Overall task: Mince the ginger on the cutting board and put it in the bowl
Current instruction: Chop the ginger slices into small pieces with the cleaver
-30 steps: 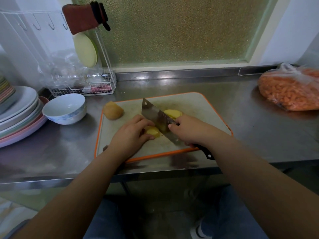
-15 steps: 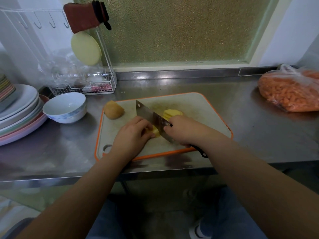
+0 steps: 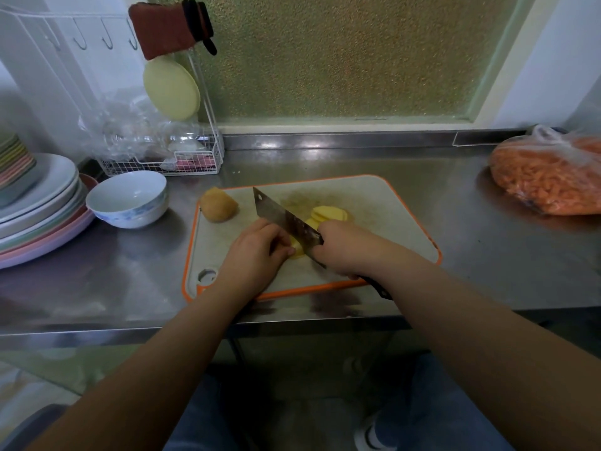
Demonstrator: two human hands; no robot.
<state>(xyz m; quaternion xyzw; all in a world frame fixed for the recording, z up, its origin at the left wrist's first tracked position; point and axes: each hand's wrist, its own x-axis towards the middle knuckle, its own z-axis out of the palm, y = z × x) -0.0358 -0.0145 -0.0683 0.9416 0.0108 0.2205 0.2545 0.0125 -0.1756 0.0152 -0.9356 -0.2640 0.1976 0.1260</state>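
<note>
A grey cutting board [image 3: 383, 203] with an orange rim lies on the steel counter. My left hand [image 3: 257, 252] curls over a yellow ginger piece [image 3: 297, 249] and pins it to the board. My right hand [image 3: 344, 249] grips a cleaver [image 3: 283, 216] whose blade stands against that piece, tip pointing far left. Several cut yellow slices [image 3: 328, 213] lie fanned behind the blade. An uncut brown ginger chunk [image 3: 218, 204] sits at the board's far left corner. A white bowl [image 3: 128, 200], nothing in it, stands left of the board.
A stack of plates [image 3: 39, 203] sits at the far left. Behind the bowl stands a white wire rack [image 3: 169, 164] with clear bags, a round lid and a red mitt. A plastic bag of orange pieces [image 3: 549, 177] lies at the right. The counter's front edge runs just below the board.
The cleaver and my right hand have shifted left along the ginger piece, and my left hand has drawn back left with it. More slices lie behind the blade.
</note>
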